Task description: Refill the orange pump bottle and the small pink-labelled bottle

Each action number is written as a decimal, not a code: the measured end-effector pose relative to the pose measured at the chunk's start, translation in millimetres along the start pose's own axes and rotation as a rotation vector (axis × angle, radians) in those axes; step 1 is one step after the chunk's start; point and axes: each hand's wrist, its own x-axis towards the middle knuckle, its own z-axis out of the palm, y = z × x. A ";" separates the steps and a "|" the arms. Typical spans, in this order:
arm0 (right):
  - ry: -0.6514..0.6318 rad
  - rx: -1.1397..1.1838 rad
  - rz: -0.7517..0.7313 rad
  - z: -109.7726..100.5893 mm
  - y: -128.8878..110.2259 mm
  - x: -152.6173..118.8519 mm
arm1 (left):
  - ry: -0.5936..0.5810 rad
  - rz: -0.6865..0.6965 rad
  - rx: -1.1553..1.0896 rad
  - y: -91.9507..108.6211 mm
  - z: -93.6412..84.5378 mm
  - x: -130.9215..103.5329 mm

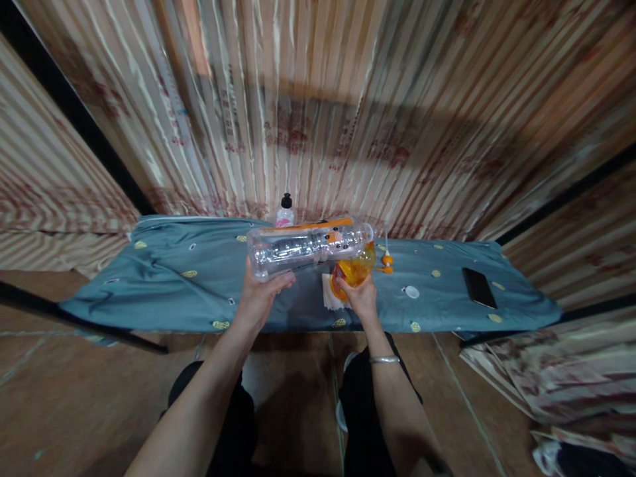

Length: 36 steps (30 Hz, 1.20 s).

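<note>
My left hand (261,291) is closed around the base end of a large clear plastic bottle (298,250), tilted nearly flat with its mouth to the right. In my right hand (358,291) is a bottle of orange liquid (354,270), held over a white tissue (328,295). The clear bottle's mouth is at the top of the orange bottle; whether they touch I cannot tell. An orange pump top (387,260) with a clear tube lies to the right. Behind the clear bottle stands a small bottle with a black cap (286,211).
A teal patterned cloth (163,285) covers the narrow surface. On its right part lie a white round cap (411,291) and a black phone (479,287). A pleated curtain (318,132) hangs behind, with dark metal bars at both sides.
</note>
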 end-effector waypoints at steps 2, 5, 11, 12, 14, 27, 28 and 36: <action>0.007 -0.004 0.000 0.3 0.3 -0.1 | 0.003 -0.003 0.005 -0.2 -0.4 -0.2; 0.007 -0.016 0.010 0.9 0.3 -0.2 | -0.008 -0.008 0.011 -0.6 -1.1 -0.4; 0.006 -0.008 -0.012 2.9 3.8 1.5 | -0.027 0.009 -0.003 0.5 -0.7 -1.0; 0.012 0.000 -0.016 3.2 4.7 1.7 | -0.029 0.012 -0.005 0.9 -0.5 -1.2; 0.019 0.009 -0.018 3.6 5.8 1.9 | -0.029 0.013 -0.006 1.8 -0.2 -1.7; -0.003 0.003 0.029 1.8 2.0 1.7 | -0.026 0.009 0.002 4.4 2.3 -4.0; -0.009 0.011 0.025 1.3 1.9 1.7 | -0.029 0.011 0.003 4.3 2.0 -4.1; -0.001 0.018 0.017 -1.4 -4.4 -2.2 | -0.044 0.027 0.005 2.8 1.1 -3.4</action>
